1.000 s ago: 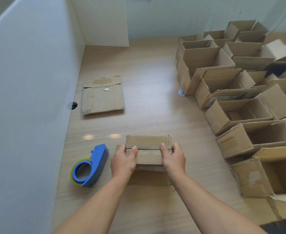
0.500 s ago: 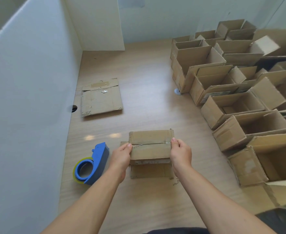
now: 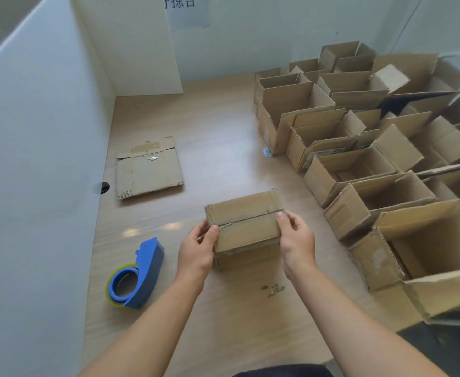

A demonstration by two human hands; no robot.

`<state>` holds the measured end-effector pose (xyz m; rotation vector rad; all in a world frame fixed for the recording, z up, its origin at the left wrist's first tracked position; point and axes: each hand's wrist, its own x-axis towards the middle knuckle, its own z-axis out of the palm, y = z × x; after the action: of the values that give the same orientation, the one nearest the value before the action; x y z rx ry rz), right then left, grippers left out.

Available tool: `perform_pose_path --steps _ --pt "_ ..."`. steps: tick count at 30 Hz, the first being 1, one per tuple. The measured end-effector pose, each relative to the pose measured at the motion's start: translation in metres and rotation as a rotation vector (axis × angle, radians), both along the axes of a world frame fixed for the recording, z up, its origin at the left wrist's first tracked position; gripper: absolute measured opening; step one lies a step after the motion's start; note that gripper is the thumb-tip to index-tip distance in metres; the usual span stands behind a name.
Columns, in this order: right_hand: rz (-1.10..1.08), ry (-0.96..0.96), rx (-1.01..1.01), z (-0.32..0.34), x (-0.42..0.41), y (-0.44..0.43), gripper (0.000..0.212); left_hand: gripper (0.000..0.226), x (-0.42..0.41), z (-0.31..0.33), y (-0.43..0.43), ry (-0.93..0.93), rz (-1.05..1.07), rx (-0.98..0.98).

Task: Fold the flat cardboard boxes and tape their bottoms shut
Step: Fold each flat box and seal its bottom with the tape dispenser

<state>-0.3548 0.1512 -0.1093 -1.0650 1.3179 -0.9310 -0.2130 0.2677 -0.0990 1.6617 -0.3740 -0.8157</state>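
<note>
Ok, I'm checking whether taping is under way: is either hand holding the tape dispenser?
No, the tape dispenser lies on the table untouched, while the left hand and the right hand both grip the box.

Both hands hold a small folded cardboard box (image 3: pixel 246 223) bottom-up over the wooden tabletop (image 3: pixel 223 131), flaps closed with the seam facing up. Left hand (image 3: pixel 196 251) grips the left end, thumb on top by the seam; right hand (image 3: pixel 296 242) grips the right end, thumb on top too. Blue tape dispenser (image 3: pixel 137 274) lies on the tabletop left of the left hand, apart from it. Flat cardboard piece (image 3: pixel 148 170) lies further back near the white partition (image 3: pixel 33 159). Rows of open assembled boxes (image 3: pixel 373 191) fill the right side. Paper sign (image 3: pixel 186 9) on the back wall.
</note>
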Motion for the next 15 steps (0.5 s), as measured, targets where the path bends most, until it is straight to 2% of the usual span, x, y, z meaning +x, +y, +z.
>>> perform_pose_path --steps 3,8,10,12,15 --pt "-0.051 0.103 -0.061 0.007 -0.002 -0.003 0.016 0.016 -0.011 -0.001 -0.002 -0.024 -0.04 -0.01" --pt "0.04 0.279 -0.181 0.015 -0.004 -0.005 0.023 0.018 -0.02 -0.003 0.0 -0.115 -0.083 0.018" --pt "0.081 0.289 -0.154 0.013 -0.006 -0.006 0.025 0.02 -0.015 -0.003 0.002 -0.171 -0.076 0.039" --pt "0.089 0.191 -0.046 0.013 -0.01 -0.009 0.029 0.023 -0.009 -0.001 0.006 -0.226 -0.089 0.035" --pt "0.118 -0.115 0.203 0.028 -0.013 -0.012 0.031 0.039 0.002 0.003 0.007 -0.268 -0.137 -0.02"
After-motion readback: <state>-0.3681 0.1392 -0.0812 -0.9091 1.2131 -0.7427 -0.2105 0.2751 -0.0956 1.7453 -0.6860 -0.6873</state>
